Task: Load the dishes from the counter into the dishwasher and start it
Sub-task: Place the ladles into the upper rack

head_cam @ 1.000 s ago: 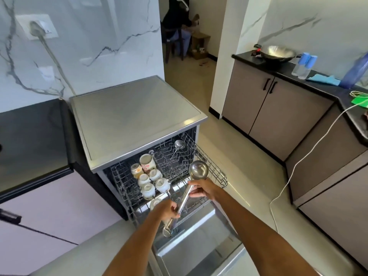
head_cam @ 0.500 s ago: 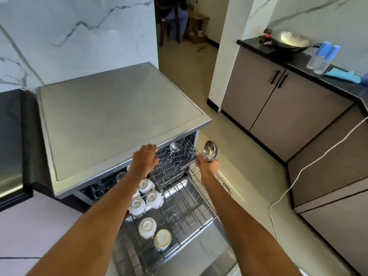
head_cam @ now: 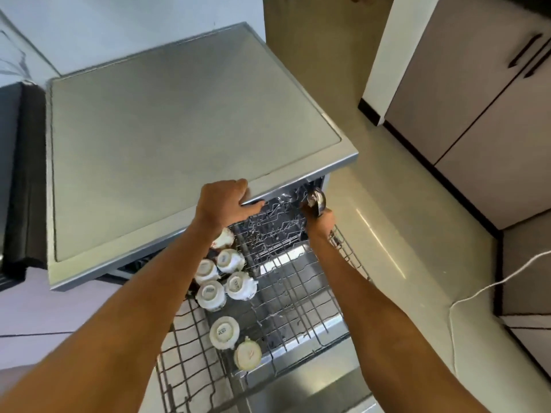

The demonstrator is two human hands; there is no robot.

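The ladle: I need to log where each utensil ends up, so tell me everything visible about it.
The ladle looks like shiny steel. Only its round bowl shows, tilted on edge at the back right corner of the pulled-out upper rack, just under the dishwasher's top edge. The right hand grips it just below the bowl, hiding the handle. Whether it touches the rack wires is unclear.

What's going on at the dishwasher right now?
A person is loading the dishwasher. The right hand grips a steel ladle at the back right of the pulled-out upper rack. The left hand rests on the dishwasher's top front edge. Several white cups sit upside down on the rack's left side.
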